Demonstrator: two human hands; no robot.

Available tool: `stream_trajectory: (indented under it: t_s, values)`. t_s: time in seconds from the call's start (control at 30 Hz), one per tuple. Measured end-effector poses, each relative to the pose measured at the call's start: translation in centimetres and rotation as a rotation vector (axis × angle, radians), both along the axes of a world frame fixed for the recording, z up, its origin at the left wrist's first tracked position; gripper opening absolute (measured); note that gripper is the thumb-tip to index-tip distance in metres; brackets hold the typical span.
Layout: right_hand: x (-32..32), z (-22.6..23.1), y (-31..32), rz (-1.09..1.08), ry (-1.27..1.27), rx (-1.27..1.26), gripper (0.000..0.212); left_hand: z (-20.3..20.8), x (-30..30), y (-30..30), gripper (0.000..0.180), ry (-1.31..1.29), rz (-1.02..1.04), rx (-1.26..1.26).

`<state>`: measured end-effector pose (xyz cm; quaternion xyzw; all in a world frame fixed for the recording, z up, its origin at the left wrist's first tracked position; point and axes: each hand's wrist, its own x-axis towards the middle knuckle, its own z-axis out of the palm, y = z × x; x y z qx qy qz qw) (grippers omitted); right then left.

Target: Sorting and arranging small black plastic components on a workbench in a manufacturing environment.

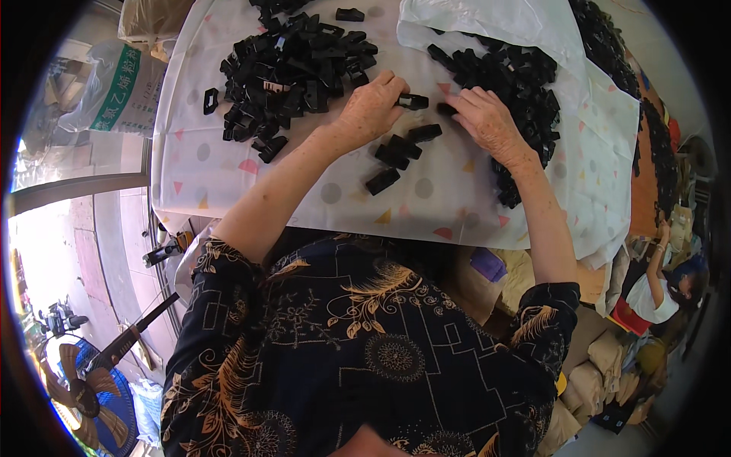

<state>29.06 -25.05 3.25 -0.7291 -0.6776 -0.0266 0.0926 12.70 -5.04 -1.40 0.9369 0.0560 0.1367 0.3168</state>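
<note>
My left hand (371, 105) is closed on a small black plastic piece with an opening in it (414, 101), held between thumb and fingers over the table. A hand's width to the right, my right hand (487, 122) pinches another small black piece (446, 110), partly covered by the fingers. Between and below the hands lie several loose black pieces (393, 157) on the patterned tablecloth (304, 194). A large heap of such pieces (293, 72) is beyond my left forearm. The second heap (539, 114) is right beside and partly behind my right hand.
A white plastic bag (495, 23) lies over the far end of the right heap. A printed clear bag (126, 87) stands at the table's left. At lower left is a fan (84, 392). A co-worker (655, 293) sits at the far right by another table with black pieces.
</note>
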Motion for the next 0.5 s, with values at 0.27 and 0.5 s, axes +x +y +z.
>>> stream_trajectory:
  t_s: [0.27,0.5]
  values:
    - [-2.9,-1.1,2.9,-0.047,0.283,0.352,0.027,-0.5,0.5,0.4,0.034,-0.025,0.020,-0.072]
    - [-3.4,-1.5,3.8,0.014,0.138,0.283,0.030,-0.2,0.4,0.5,0.037,0.040,0.005,-0.098]
